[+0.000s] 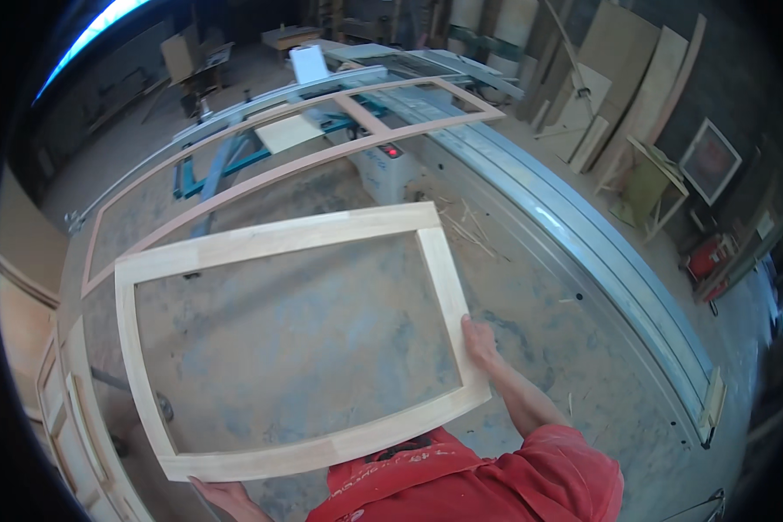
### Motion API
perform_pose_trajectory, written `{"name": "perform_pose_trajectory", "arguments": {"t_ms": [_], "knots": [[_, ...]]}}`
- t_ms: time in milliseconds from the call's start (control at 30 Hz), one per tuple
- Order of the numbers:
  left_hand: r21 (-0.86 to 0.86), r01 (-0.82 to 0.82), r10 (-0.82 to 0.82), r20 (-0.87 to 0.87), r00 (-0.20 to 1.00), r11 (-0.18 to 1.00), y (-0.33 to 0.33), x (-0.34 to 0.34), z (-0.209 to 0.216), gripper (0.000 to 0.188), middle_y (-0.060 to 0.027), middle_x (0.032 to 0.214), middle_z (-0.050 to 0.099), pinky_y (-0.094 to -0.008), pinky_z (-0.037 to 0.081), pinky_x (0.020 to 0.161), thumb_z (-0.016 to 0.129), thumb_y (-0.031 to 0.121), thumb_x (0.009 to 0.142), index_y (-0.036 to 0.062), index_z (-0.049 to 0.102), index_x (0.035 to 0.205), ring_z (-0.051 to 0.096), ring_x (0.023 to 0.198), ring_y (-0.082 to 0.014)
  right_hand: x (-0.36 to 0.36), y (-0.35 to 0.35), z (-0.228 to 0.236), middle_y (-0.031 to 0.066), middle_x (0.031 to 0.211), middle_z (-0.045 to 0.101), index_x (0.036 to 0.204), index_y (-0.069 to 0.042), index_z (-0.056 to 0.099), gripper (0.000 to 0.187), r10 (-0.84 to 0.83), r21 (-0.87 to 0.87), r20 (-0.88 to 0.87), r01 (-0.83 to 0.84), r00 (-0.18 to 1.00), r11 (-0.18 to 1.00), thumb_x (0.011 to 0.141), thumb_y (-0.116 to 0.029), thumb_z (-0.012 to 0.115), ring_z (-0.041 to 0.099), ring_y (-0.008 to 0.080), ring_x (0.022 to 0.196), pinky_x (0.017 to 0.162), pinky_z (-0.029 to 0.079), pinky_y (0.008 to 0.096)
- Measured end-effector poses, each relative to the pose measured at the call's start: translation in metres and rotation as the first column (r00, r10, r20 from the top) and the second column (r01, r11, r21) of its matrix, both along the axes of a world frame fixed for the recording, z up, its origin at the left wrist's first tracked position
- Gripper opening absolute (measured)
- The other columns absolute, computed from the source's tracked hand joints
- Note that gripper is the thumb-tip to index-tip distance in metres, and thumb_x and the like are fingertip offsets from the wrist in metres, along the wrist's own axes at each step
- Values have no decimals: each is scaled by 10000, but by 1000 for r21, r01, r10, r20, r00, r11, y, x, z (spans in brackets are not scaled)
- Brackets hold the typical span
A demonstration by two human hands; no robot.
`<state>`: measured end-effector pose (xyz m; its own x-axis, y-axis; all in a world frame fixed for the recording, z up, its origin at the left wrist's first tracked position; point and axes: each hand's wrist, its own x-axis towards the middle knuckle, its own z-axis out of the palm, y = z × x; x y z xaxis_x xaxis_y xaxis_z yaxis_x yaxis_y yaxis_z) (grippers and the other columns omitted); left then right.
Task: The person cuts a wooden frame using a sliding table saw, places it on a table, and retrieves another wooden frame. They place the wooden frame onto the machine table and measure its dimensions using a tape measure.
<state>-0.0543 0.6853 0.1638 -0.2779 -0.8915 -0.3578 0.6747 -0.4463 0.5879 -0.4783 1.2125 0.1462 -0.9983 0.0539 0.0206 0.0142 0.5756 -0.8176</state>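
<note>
Pale frame [278, 243], held up before the body, could knock the pink frame [362, 114] beyond if swung forward. Right hand [479, 339] clamps the pale frame's right side; left hand [226, 496] touches the lower left corner, its grip unclear, so weak support there might let it slip.

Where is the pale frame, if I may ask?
In the head view, the pale frame is left of centre, the left hand at its lower-left corner, the right hand on its right side.
</note>
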Motion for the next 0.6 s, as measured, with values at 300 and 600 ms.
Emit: {"name": "perform_pose_trajectory", "arguments": {"t_ms": [300,600], "knots": [[-39,551,-552,-98,828,833,-6,-298,-1,644,-122,1362,613,-519,434,1102,592,521,985,61,521,1429,584,1233,-315,-168,198,69,268,734,647,865,83,678,666,-323,22,-5,323,947,946,1034,-513,434,617,261,722,750,482,455],[77,920,-750,607,262,384,-11,-628,-77,631,-110,1253,670,-402,456,1055,577,534,999,11,584,1351,612,1175,-253,-377,285,107,213,698,641,830,109,678,710,-406,167,7,400,914,901,1014,-541,461,600,246,684,709,476,449]]}}
